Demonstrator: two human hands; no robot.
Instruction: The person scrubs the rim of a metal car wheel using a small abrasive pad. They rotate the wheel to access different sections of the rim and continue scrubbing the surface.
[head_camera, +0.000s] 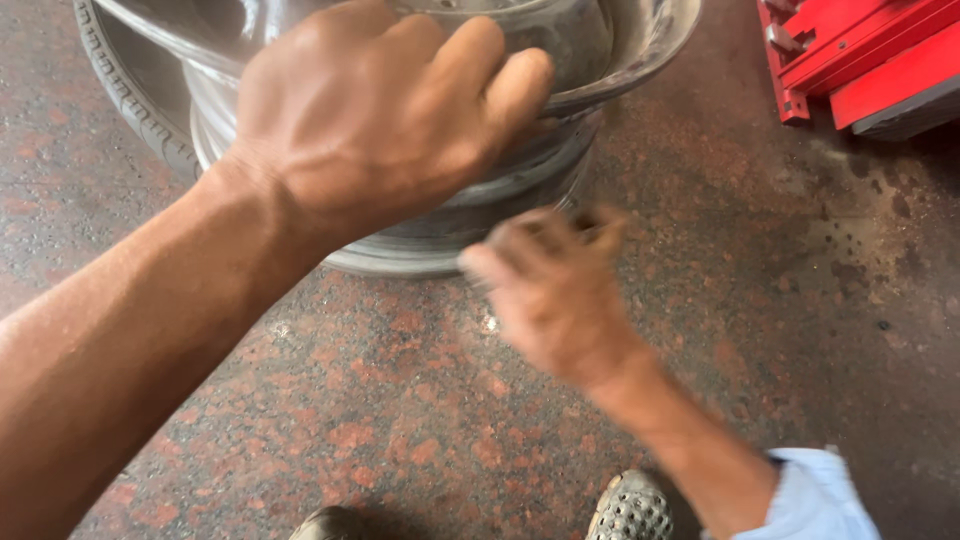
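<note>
Steadying the bare rim while the other hand works low

Gripping the upper lip of the metal wheel rim (560, 150), the left hand (370, 120) has its fingers curled over the edge and closed on it, thumb side toward the camera. The rim stands on the speckled stone floor (400, 400), and this hold is what keeps it from tipping or rolling.

Below and to the right of that grip, the right hand (550, 290) is at the rim's lower flange. It is blurred by motion, the fingers look pinched together, and I cannot tell whether they hold anything.

Judged from this 1 frame, doing the step well means:

1. Keeping the left fingers on the outer lip, not deep inside the barrel, so a slip cannot trap them.
2. Holding the left wrist firm so the rim stays put while the lower hand works at the flange.
3. Slowing the right hand near the flange edge, which looks thin and could cut a bare finger.

Behind the grip, on its far left, a tyre (120, 90) shows its tread, close against the rim. Well away to the upper right is a red machine (860, 60). Directly beneath the right forearm, a perforated shoe (630, 510) sits near the rim's base, so the toes deserve some room if the rim drops.
</note>
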